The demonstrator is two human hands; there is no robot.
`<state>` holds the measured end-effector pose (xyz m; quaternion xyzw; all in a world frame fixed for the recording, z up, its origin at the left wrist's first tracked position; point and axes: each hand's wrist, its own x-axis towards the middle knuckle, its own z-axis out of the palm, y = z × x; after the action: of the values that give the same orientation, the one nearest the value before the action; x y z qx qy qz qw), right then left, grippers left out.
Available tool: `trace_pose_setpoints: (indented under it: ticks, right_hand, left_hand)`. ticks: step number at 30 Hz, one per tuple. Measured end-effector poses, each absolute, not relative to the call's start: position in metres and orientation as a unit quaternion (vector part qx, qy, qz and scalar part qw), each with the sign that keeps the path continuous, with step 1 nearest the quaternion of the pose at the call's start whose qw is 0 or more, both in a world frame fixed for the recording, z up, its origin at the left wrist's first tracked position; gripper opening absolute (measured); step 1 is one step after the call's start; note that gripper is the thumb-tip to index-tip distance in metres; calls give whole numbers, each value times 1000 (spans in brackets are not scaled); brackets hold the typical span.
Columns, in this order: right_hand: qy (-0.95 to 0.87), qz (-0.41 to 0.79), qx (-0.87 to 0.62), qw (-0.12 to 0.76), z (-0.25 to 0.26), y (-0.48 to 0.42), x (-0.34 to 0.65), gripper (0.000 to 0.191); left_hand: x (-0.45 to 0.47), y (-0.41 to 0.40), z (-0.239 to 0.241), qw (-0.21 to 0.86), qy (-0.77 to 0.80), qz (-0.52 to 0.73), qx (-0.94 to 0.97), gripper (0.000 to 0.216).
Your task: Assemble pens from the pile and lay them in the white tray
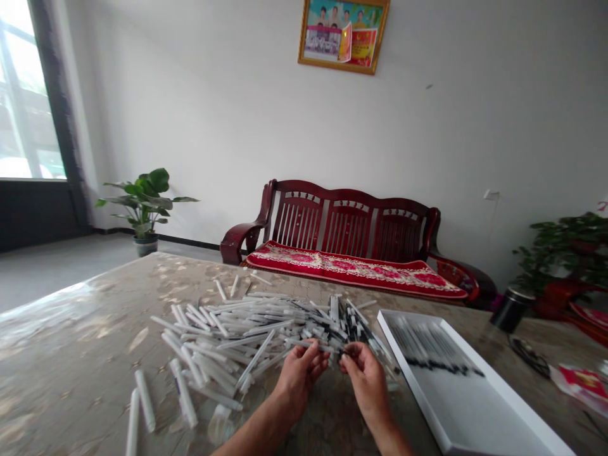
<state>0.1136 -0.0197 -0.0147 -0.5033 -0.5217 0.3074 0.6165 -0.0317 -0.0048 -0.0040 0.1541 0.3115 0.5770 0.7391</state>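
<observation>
Left hand (300,373) and right hand (363,373) meet at the near edge of the pen pile (256,342) on the table (71,354). Each hand is closed, pinching a slim pen part between fingertips; which part cannot be told. White tray (475,411) with pens lies just right of the right hand

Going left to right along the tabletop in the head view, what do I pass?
Stray white tubes → pile of white pen barrels → left hand → right hand → white tray holding a row of refills → black cup → red packet.
</observation>
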Motion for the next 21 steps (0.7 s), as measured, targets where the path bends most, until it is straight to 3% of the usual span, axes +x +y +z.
trace_pose_setpoints:
  ticks: [11, 21]
  right_hand:
    - [-530, 291, -519, 604, -17, -20, 117, 26]
    - [-571, 222, -517, 598, -19, -23, 116, 20]
  left_hand:
    - [-31, -6, -3, 736, 315, 580, 148, 15]
    - [-30, -10, -6, 731, 311, 573, 201, 28]
